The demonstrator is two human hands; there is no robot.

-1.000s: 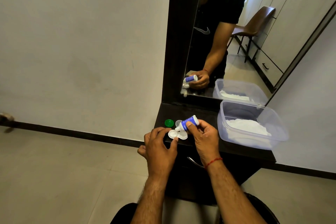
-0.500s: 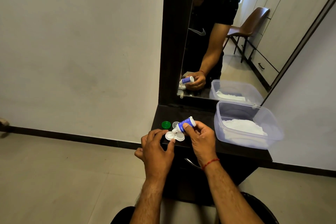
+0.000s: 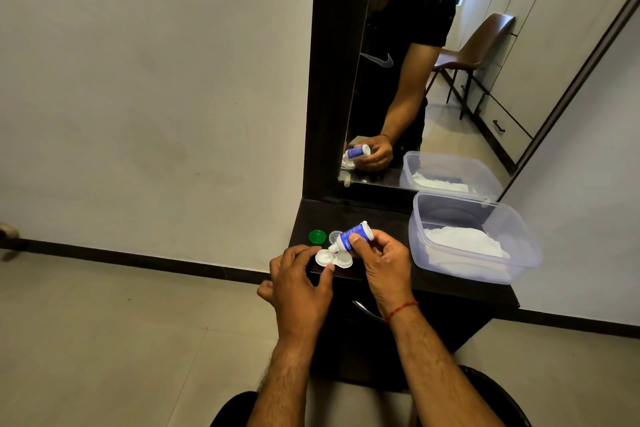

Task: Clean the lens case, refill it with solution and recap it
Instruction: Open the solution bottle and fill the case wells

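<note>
The white two-well lens case (image 3: 333,258) lies uncapped on the dark dresser top (image 3: 377,215). My left hand (image 3: 298,282) pinches its near edge between thumb and fingers. My right hand (image 3: 382,260) grips a small blue-and-white solution bottle (image 3: 353,236), tilted nozzle-down over the case's left well. A green cap (image 3: 317,236) and a clear cap (image 3: 335,236) lie just behind the case.
A clear plastic tub (image 3: 519,253) with white tissue (image 3: 464,243) inside stands at the right of the dresser. A mirror (image 3: 408,80) rises behind, reflecting the hands. A drawer handle (image 3: 367,310) sits below the top's front edge.
Both hands hold the same grips on case and bottle. The head camera has shifted slightly; the bottle stays tilted over the case.
</note>
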